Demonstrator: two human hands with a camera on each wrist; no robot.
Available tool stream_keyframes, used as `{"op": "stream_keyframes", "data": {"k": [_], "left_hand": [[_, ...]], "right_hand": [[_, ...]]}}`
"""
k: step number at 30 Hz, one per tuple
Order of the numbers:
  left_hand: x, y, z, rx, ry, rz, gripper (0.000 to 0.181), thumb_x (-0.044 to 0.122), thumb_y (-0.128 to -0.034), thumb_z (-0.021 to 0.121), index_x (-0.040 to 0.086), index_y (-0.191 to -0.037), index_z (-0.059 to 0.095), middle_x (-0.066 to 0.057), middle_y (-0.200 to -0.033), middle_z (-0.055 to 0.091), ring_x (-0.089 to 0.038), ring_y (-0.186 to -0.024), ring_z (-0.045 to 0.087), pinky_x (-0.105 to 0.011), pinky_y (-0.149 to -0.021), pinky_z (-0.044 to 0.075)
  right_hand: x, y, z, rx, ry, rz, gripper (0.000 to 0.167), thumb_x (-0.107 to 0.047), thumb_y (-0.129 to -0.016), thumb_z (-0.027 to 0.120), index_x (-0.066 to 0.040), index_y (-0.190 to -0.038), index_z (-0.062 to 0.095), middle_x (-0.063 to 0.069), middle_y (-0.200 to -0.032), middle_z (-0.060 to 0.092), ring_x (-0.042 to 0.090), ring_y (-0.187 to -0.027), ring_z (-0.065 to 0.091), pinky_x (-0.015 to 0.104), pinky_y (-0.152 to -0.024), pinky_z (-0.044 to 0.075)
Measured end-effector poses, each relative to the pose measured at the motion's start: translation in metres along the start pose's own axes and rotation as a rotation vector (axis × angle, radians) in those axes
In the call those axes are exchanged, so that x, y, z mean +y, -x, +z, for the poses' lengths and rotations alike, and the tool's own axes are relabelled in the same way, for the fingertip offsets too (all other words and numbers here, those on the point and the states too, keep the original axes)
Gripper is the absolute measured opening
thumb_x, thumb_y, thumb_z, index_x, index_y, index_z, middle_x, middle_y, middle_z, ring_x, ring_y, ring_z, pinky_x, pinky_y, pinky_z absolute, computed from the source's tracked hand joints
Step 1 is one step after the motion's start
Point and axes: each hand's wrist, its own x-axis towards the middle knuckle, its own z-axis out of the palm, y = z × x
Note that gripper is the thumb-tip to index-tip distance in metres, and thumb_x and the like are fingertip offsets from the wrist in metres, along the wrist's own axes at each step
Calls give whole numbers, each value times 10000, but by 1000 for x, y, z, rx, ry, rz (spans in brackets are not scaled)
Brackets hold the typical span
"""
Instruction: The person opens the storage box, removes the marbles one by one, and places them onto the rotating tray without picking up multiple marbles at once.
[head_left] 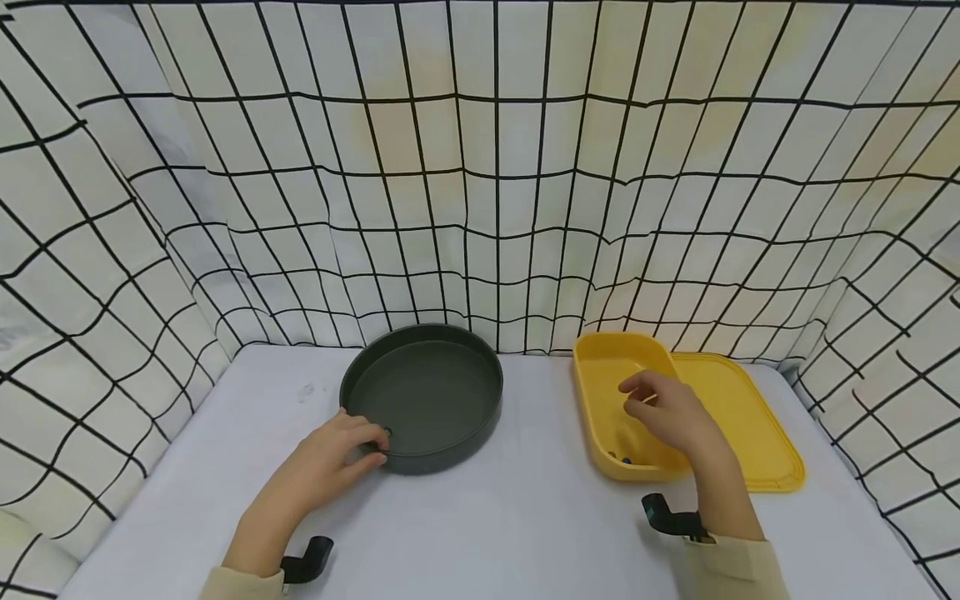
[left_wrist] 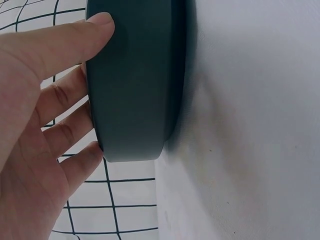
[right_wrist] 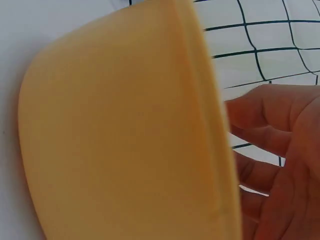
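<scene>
Dark green pan (head_left: 427, 392) sits at the left hand's (head_left: 333, 458) fingertips, its near left rim between thumb and fingers. That hand grips the rim, thumb against the outer wall; in the left wrist view the other fingertips are hidden behind the wall, and the pan's upper part is cut off. Just beside the index fingertip shows a green speck (head_left: 388, 432), mostly covered and too small to identify.

Loosely bent, the right hand's (head_left: 667, 412) fingers hang above the yellow container (head_left: 600, 367), thumb and index apart with nothing visible between them. In the right wrist view the container's wall hides these fingertips, and the container itself runs out of the picture. Below the fingers, inside, lie a dark blue bit (head_left: 627, 461) and a brownish bit (head_left: 612, 455), neither clear in shape. The yellow lid (head_left: 738, 417) lies to the right of these fingers, partly covered by container and arm.

Beyond the left fingers, a faint grey mark (head_left: 306, 390) on the white tabletop (head_left: 525, 517) cannot be read. Both sleeves (head_left: 735, 567) are cut off below.
</scene>
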Motion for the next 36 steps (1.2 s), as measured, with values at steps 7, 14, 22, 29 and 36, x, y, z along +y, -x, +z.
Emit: {"op": "stream_keyframes", "data": {"k": [7,14,22,29,36], "left_hand": [[0,2,-2,20,4,8,223,119,-808,825,248,-892,663,188,-886,598,-84,-934,613,-609,-1094,367],[0,3,-2,22,-2,-4,215,132,-816,820,254,-895,662,183,-895,601,-92,-947,611,-594,-1106,362],[2,4,-2,6,-1,-13,207,139,-826,815,265,-893,664,206,-886,594,-92,-940,608,-574,-1121,354],[2,2,-2,-1,5,-21,214,141,-832,809,279,-891,656,213,-879,581,-81,-936,596,-578,-1130,338],[1,2,-2,-1,11,-18,214,138,-829,813,275,-895,662,203,-885,594,-84,-941,598,-573,-1133,339]], "right_hand": [[0,-2,9,-207,26,34,262,-224,-933,685,-130,-1176,657,61,-1029,660,213,-898,591,387,-809,531],[1,-1,17,-333,-35,62,235,-152,-905,710,-118,-1132,659,54,-872,634,211,-745,590,326,-692,502],[3,-2,23,-343,4,42,266,-55,-825,672,-135,-1079,683,38,-810,606,194,-686,547,315,-633,450],[2,-2,27,-332,51,-5,261,0,-803,601,-160,-993,678,23,-759,559,183,-671,501,290,-594,388],[0,-3,33,-340,52,-11,213,28,-808,583,-153,-896,648,19,-747,543,190,-695,501,295,-600,385]]}}
